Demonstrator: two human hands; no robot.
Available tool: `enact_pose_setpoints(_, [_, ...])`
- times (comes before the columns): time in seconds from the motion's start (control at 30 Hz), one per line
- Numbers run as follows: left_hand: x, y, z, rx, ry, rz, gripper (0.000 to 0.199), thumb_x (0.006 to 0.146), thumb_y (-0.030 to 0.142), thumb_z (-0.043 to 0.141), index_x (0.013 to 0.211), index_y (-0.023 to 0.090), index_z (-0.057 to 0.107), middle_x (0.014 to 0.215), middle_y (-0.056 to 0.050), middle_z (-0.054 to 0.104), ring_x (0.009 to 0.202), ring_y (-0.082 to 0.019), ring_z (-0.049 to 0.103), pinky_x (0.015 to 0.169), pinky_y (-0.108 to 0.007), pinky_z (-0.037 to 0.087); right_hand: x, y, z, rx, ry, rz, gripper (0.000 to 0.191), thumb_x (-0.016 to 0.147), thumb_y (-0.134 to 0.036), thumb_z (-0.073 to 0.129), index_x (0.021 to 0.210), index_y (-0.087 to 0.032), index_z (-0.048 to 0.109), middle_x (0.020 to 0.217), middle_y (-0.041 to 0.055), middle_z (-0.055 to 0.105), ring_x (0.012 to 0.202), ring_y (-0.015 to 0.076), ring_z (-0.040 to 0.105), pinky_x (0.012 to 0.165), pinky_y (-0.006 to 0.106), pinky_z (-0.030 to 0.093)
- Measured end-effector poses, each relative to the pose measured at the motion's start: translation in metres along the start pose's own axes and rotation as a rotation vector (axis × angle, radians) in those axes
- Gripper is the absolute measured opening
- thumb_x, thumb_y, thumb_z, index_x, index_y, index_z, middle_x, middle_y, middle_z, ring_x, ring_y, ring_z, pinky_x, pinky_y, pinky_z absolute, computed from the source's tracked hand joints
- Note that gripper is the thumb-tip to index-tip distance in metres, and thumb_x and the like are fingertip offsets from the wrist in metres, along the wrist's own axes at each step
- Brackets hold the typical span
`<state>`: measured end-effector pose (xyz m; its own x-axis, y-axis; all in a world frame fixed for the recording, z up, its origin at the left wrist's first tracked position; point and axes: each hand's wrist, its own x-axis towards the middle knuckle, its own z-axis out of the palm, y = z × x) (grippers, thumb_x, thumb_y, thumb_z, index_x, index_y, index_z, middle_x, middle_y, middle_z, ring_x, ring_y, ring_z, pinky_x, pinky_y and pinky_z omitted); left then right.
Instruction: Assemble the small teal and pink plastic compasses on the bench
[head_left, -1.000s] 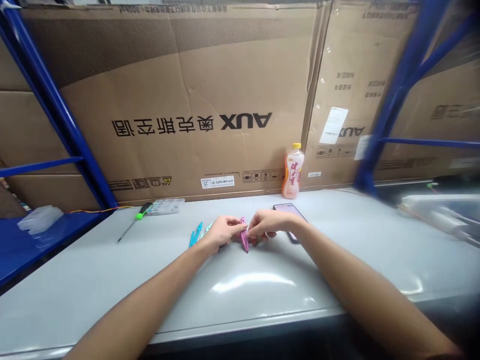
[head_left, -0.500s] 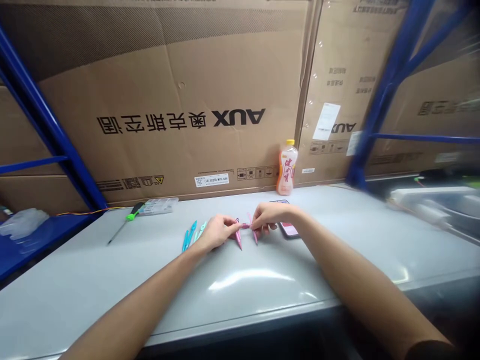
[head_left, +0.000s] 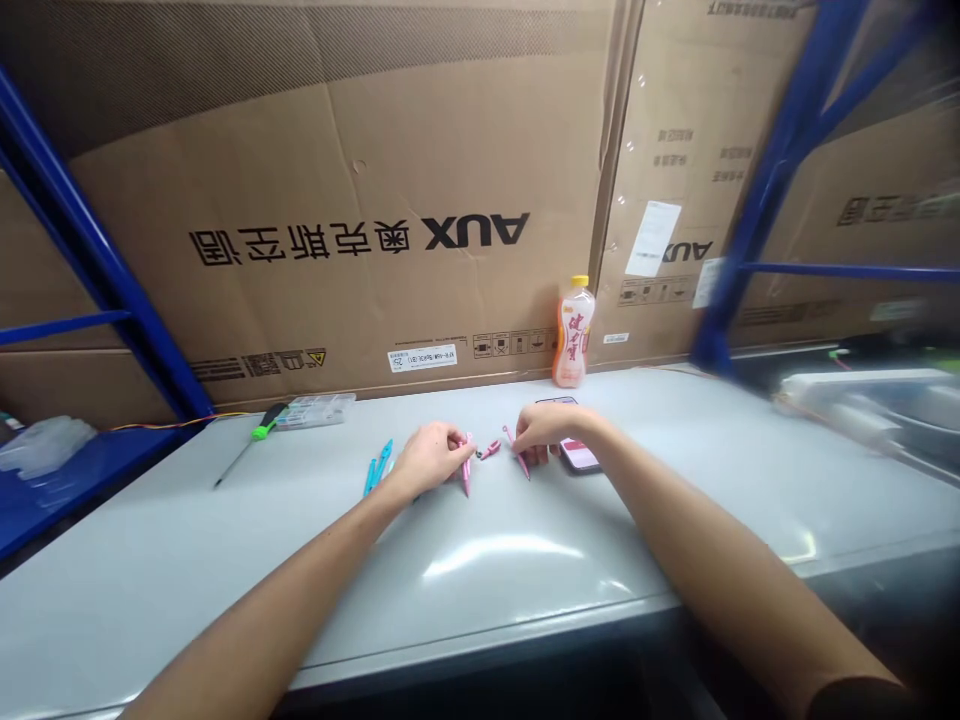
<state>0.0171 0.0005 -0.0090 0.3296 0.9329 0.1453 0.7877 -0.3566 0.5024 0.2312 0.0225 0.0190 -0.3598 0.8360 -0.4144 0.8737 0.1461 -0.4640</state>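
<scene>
My left hand (head_left: 433, 455) pinches a pink compass leg (head_left: 466, 480), its pointed end toward me. My right hand (head_left: 541, 428) closes on a second, thinner pink compass leg (head_left: 524, 464), slanting down to the right. Between the two hands a small pink compass head piece (head_left: 490, 450) lies on the grey table, apart from both legs. Left of my left hand are blue compass parts (head_left: 379, 468), and a pale green part beside them is mostly covered by that hand. A phone (head_left: 581, 456) lies partly under my right hand and wrist.
On the left are a screwdriver (head_left: 253, 442) and a clear plastic case (head_left: 315, 410). An orange drink bottle (head_left: 573, 335) stands at the back against large cardboard boxes (head_left: 300, 170). Blue rack posts (head_left: 765, 210) frame both sides. The table's front edge (head_left: 487, 625) is near me.
My hands have moved apart. The pink head piece, earlier between the two legs near my fingertips, now lies loose on the table. The right leg has tilted.
</scene>
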Motion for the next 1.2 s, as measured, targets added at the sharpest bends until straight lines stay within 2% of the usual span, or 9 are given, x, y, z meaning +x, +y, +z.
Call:
enact_pose_setpoints(0.07, [0.001,0.0,0.0,0.064,0.029,0.004,0.028,0.076,0.042,0.052,0.071,0.019,0.067,0.07,-0.005,0.069,0.061,-0.018,0.058,0.056,-0.025,0.035,0.0,-0.001,0.001,-0.05,0.022,0.011,0.019,0.066,-0.031,0.06,0.055,-0.016,0.06,0.065,0.0052,0.066,0.054,0.0133,0.058,0.047,0.023,0.04])
enact_pose_setpoints(0.23, [0.003,-0.003,0.003,0.109,0.007,-0.032,0.027,0.077,0.04,0.052,0.078,0.019,0.069,0.065,-0.005,0.067,0.062,-0.019,0.058,0.057,-0.026,0.035,0.0,-0.003,0.002,-0.17,0.037,0.055,0.018,0.065,-0.029,0.062,0.054,-0.016,0.06,0.057,0.0032,0.06,0.044,0.0116,0.049,0.044,0.025,0.035])
enact_pose_setpoints(0.5, [0.008,0.007,0.009,-0.008,-0.14,0.005,0.04,0.081,0.047,0.047,0.096,0.016,0.068,0.049,0.0,0.06,0.045,-0.015,0.052,0.049,-0.024,0.035,0.002,0.002,0.0,-0.238,0.069,0.032,0.021,0.066,-0.035,0.06,0.055,-0.017,0.06,0.056,0.0018,0.06,0.045,0.0117,0.047,0.046,0.025,0.032])
enact_pose_setpoints(0.73, [0.028,0.033,0.027,-0.006,-0.173,0.082,0.035,0.082,0.041,0.047,0.079,0.016,0.071,0.05,-0.002,0.061,0.047,-0.014,0.053,0.05,-0.023,0.037,0.004,0.009,-0.007,-0.267,0.081,0.042,0.023,0.065,-0.038,0.065,0.061,-0.016,0.066,0.053,0.0009,0.057,0.047,0.0117,0.047,0.049,0.026,0.031])
enact_pose_setpoints(0.87, [0.033,0.042,0.034,0.003,-0.201,0.087,0.037,0.084,0.041,0.045,0.08,0.016,0.071,0.052,-0.002,0.063,0.048,-0.014,0.056,0.05,-0.023,0.04,0.003,0.013,-0.013,-0.28,0.11,0.038,0.019,0.066,-0.033,0.063,0.07,-0.016,0.07,0.058,0.0012,0.061,0.051,0.012,0.05,0.05,0.025,0.033])
enact_pose_setpoints(0.97, [0.029,0.037,0.023,0.04,-0.149,0.071,0.037,0.084,0.036,0.045,0.107,0.014,0.065,0.067,-0.003,0.069,0.057,-0.015,0.061,0.057,-0.023,0.044,0.003,0.013,-0.015,-0.286,0.205,0.033,0.019,0.071,-0.029,0.058,0.078,-0.015,0.07,0.067,0.003,0.066,0.057,0.0133,0.054,0.052,0.024,0.034])
enact_pose_setpoints(1.03, [0.022,0.025,0.005,0.096,-0.053,0.051,0.044,0.082,0.033,0.047,0.121,0.014,0.056,0.085,-0.005,0.071,0.075,-0.019,0.064,0.068,-0.026,0.046,0.003,0.009,-0.013,-0.29,0.289,0.021,0.02,0.073,-0.027,0.056,0.082,-0.015,0.07,0.072,0.0045,0.068,0.062,0.0147,0.057,0.053,0.024,0.035])
enact_pose_setpoints(1.1, [0.012,0.009,-0.018,0.156,0.027,0.023,0.041,0.082,0.034,0.046,0.117,0.016,0.058,0.095,-0.007,0.07,0.086,-0.022,0.062,0.074,-0.03,0.045,0.003,0.002,-0.009,-0.292,0.381,-0.009,0.021,0.076,-0.026,0.054,0.085,-0.015,0.07,0.079,0.0061,0.069,0.069,0.016,0.059,0.055,0.024,0.036])
enact_pose_setpoints(1.2, [-0.004,-0.016,-0.044,0.237,0.053,-0.03,0.03,0.078,0.037,0.048,0.091,0.018,0.067,0.089,-0.007,0.07,0.082,-0.026,0.062,0.068,-0.032,0.044,0.002,-0.013,0.002,-0.287,0.478,-0.068,0.022,0.079,-0.025,0.052,0.088,-0.017,0.069,0.086,0.0063,0.07,0.074,0.0159,0.061,0.058,0.022,0.038])
